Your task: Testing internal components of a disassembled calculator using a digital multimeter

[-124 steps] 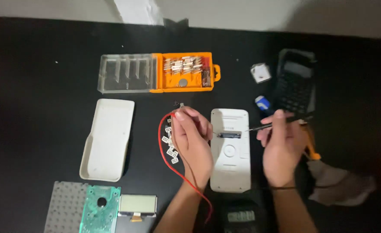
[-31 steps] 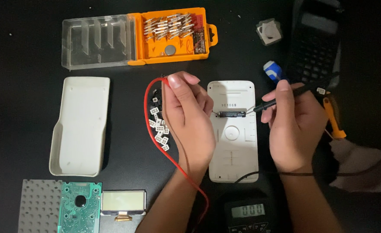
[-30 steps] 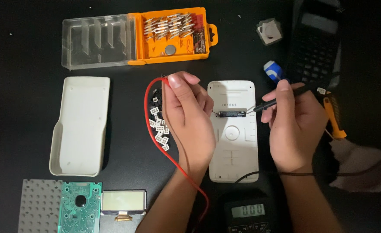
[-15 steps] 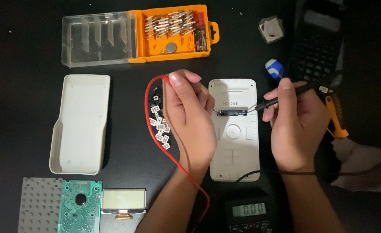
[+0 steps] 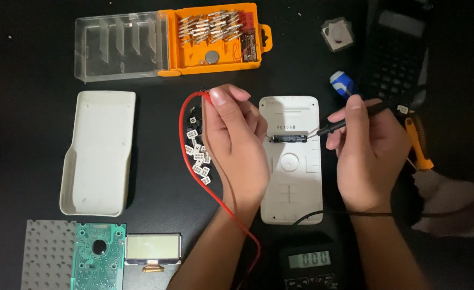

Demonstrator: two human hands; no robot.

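A white plastic device shell (image 5: 292,177) lies face down on the black table, with a small dark slot (image 5: 288,138) across its upper part. My left hand (image 5: 237,145) holds a red test probe, its red lead (image 5: 186,156) looping round and down to a dark multimeter (image 5: 309,263) at the bottom edge. The probe's tip is hidden behind my fingers, at the slot's left end. My right hand (image 5: 368,153) grips a black test probe (image 5: 349,119) whose metal tip touches the slot's right end.
An orange bit case (image 5: 212,37) with its clear lid open lies at the top. A white cover (image 5: 97,150) sits left, small white key caps (image 5: 196,153) beside my left hand. Bottom left: grey keypad mat (image 5: 46,263), green circuit board (image 5: 98,258), display (image 5: 153,248). A black calculator (image 5: 395,53), blue-white object (image 5: 343,85) and orange-handled tool (image 5: 419,142) lie right.
Both hands stay with the probes on the slot. The view has shifted slightly, so everything sits a little lower and to the right than four seconds ago.
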